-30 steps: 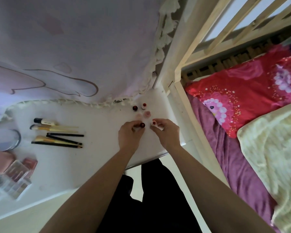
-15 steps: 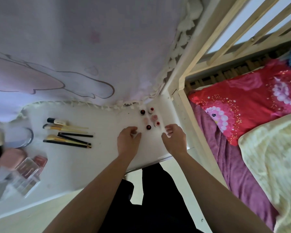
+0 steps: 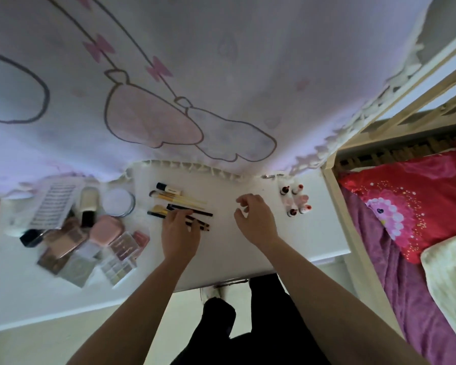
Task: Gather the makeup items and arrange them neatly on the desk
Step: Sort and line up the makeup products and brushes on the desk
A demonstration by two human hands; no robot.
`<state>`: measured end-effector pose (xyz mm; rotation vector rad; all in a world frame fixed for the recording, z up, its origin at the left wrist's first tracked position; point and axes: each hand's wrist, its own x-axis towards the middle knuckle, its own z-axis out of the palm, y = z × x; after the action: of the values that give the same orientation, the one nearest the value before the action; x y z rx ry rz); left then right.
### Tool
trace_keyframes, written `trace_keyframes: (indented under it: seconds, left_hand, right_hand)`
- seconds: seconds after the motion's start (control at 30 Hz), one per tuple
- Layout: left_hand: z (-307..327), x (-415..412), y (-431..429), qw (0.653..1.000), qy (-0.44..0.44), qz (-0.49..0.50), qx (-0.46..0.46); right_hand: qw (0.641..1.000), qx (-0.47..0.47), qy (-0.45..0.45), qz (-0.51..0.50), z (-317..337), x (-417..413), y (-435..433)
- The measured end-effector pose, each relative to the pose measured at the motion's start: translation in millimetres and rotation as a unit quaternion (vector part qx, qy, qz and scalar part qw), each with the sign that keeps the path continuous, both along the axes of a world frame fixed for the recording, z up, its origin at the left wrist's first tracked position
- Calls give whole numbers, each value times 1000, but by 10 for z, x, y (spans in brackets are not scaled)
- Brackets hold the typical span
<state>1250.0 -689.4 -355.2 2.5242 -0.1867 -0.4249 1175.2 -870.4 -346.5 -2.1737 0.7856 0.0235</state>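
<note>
Seems you're aligning pencils [image 3: 203,213]: left hand [image 3: 179,234] rests on them, grip unclear; right hand [image 3: 257,219] grip apart, empty. Next: square the row.

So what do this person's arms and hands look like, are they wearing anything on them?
The left forearm and right forearm are bare as far up as the picture shows, with no sleeves. The left hand and right hand have no gloves, and no watch or bracelet shows at the wrists. Rings are too small to tell. Black clothing shows below the arms.
</note>
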Motion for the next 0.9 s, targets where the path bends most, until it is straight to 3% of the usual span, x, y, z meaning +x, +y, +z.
trace_keyframes:
  seconds: [0.07,0.17,0.3,0.53,0.63,0.77,0.9]
  left_hand:
    - [-31,108,220,1000,-22,6,16]
    - [-60,216,489,997,25,25,63]
    - [-199,207,724,995,34,-19,87]
    - [-199,314,832,990,88,-54,96]
    - [-130,379,835,986,120,-61,99]
    - [38,479,838,984,172,17,35]
    - [191,579,751,968,191,129,-96]
  right_hand:
    - [999,4,21,48,1,254,132]
    - [992,9,59,110,-2,641,330]
    - [979,-25,86,182,-62,1099,592]
    - [962,-96,136,217,-255,1521,844]
    - [967,-66,142,199,-268,1477,822]
    - [981,4,125,151,-180,1275,757]
    - [982,95,111,117,-7,957,686]
